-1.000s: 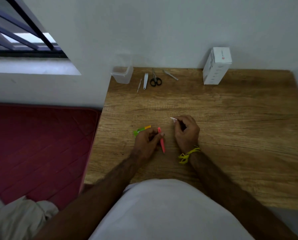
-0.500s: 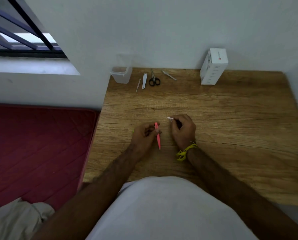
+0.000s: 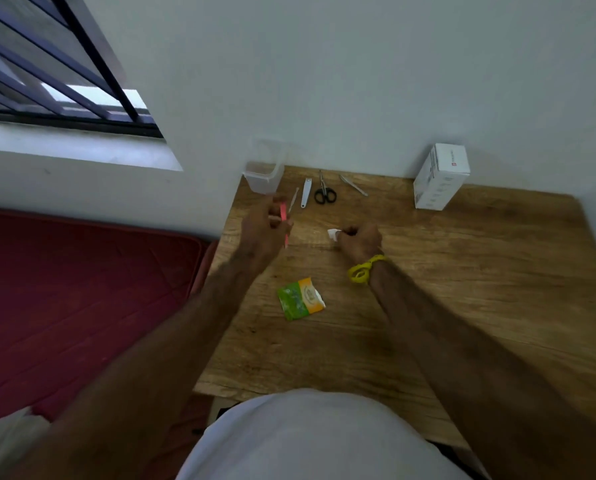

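- The left hand (image 3: 265, 230) has travelled from the middle of the table (image 3: 462, 271) up to its back left corner. Its fingers are curled round the pink stick (image 3: 284, 220), which points down towards the wood.
- That puts the stick just short of the clear container (image 3: 263, 178) and the row of metal tools: a thin pick (image 3: 293, 199), a clipper (image 3: 306, 192), scissors (image 3: 324, 194) and tweezers (image 3: 353, 185). My guess is it is being put away or lined up with them.
- The green and orange sachet (image 3: 300, 298), which lay right by that hand a moment ago, now lies alone nearer the person.
- The right hand (image 3: 360, 239) (the one with the yellow band (image 3: 364, 270)) has hardly moved and still pinches a small white scrap (image 3: 333, 233).
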The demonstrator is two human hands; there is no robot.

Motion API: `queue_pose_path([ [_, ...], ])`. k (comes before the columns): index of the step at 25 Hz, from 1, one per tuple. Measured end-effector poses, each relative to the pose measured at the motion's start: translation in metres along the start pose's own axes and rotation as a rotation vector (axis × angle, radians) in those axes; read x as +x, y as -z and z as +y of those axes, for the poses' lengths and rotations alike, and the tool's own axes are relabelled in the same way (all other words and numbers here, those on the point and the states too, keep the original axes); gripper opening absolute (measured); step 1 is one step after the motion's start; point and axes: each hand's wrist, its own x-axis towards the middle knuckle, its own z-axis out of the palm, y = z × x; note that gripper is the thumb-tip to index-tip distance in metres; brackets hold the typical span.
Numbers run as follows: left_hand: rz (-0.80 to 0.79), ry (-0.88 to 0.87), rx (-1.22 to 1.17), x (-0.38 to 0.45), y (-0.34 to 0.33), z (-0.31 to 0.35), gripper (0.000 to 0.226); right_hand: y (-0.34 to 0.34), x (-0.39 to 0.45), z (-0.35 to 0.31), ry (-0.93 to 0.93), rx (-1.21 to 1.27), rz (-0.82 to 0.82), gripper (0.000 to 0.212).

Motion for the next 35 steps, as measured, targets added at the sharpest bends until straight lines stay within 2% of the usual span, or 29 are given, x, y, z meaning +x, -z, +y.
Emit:
queue_pose_path([
  [3, 0.124, -0.096, 0.147, 0.048, 0.014, 0.026, 0.039, 0.003, 0.024, -0.018, -0.056, 0.022, -0.036, 0.03],
  [5, 0.202, -0.113, 0.325, 0.087, 0.022, 0.036, 0.035, 0.008, 0.035, -0.027, -0.091, 0.004, -0.053, 0.037],
  [9, 0.155, -0.014, 0.639, 0.145, 0.024, 0.046, 0.034, 0.008, 0.044, -0.029, -0.162, -0.011, -0.051, 0.036],
  [14, 0.19, 0.048, 0.937, 0.164, 0.008, 0.035, 0.033, 0.001, 0.047, -0.019, -0.201, 0.04, -0.008, 0.027],
  [16, 0.157, 0.092, 0.92, 0.169, 0.007, 0.029, 0.032, -0.001, 0.05, -0.019, -0.207, 0.037, -0.007, 0.026],
  [19, 0.145, 0.047, 0.889, 0.17, 0.011, 0.022, 0.041, -0.001, 0.05, -0.019, -0.208, 0.069, -0.001, 0.024],
  [27, 0.413, -0.245, 0.35, 0.088, 0.003, 0.01, 0.023, -0.001, 0.045, -0.017, -0.208, 0.145, 0.008, 0.021],
  [30, 0.452, -0.247, 0.266, 0.057, -0.013, -0.011, 0.019, -0.002, 0.045, -0.017, -0.217, 0.143, 0.025, 0.02],
  [32, 0.463, -0.309, 0.265, 0.046, -0.021, -0.025, 0.016, -0.001, 0.045, -0.017, -0.222, 0.131, 0.022, 0.021],
  [34, 0.51, -0.319, 0.349, 0.048, -0.024, -0.035, 0.028, 0.001, 0.045, -0.017, -0.222, 0.139, 0.005, 0.022],
  [35, 0.54, -0.274, 0.386, 0.054, -0.022, -0.037, 0.045, 0.002, 0.044, -0.017, -0.225, 0.15, 0.0, 0.023],
])
